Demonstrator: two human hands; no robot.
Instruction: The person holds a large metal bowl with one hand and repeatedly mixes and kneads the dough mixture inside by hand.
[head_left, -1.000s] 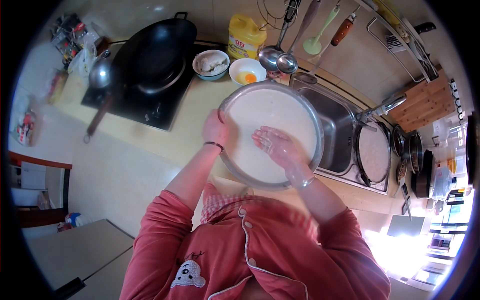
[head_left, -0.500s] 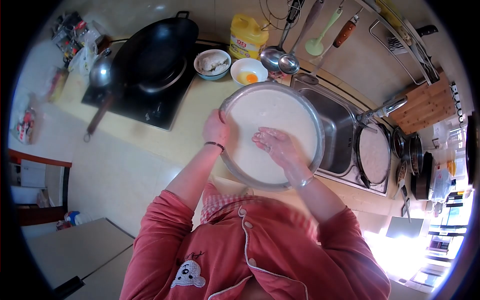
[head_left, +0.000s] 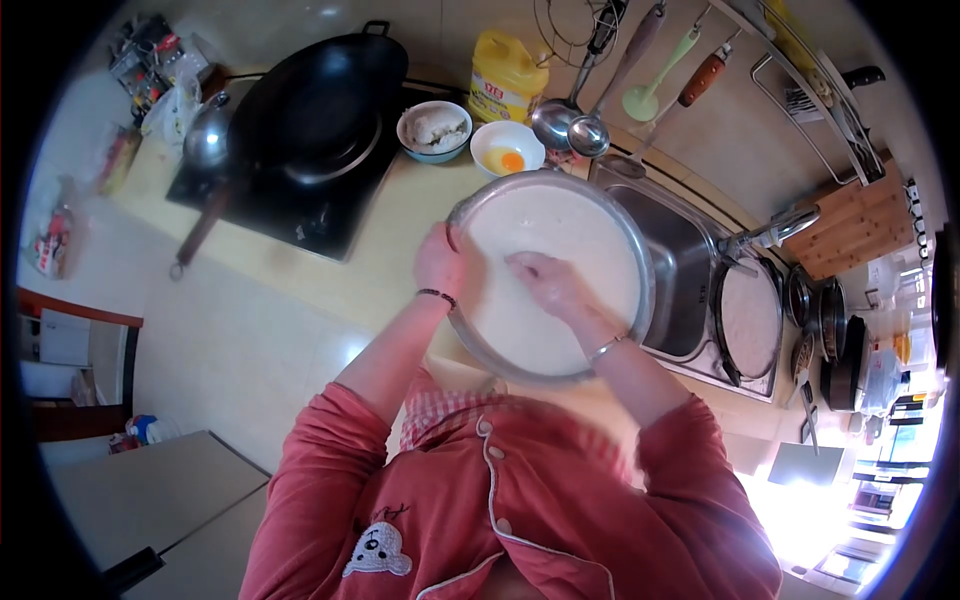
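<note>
A wide metal basin (head_left: 646, 270) of white, milky liquid (head_left: 520, 325) stands before me, partly over the sink's left edge. My left hand (head_left: 441, 264), with a dark beaded bracelet on the wrist, is closed around the left rim. Over the middle of the basin is my right hand (head_left: 550, 284), a bangle on its wrist. Its fingers are curled together at the liquid's surface, and whether anything is in them is hidden. Behind the basin sit a white bowl (head_left: 533, 143) with a cracked egg and a bowl of white, lumpy food (head_left: 436, 131).
On the left, a black wok (head_left: 310, 100) rests on the cooktop (head_left: 320, 220). A yellow oil jug (head_left: 507, 80) stands by the wall, near hanging ladles (head_left: 588, 135). To the right are the sink (head_left: 680, 290), its faucet (head_left: 780, 228) and a round pan of white stuff (head_left: 750, 320).
My right hand's fingers have gone from stretched out to curled in over the liquid. My left hand keeps its grip on the rim. The view has shifted slightly.
</note>
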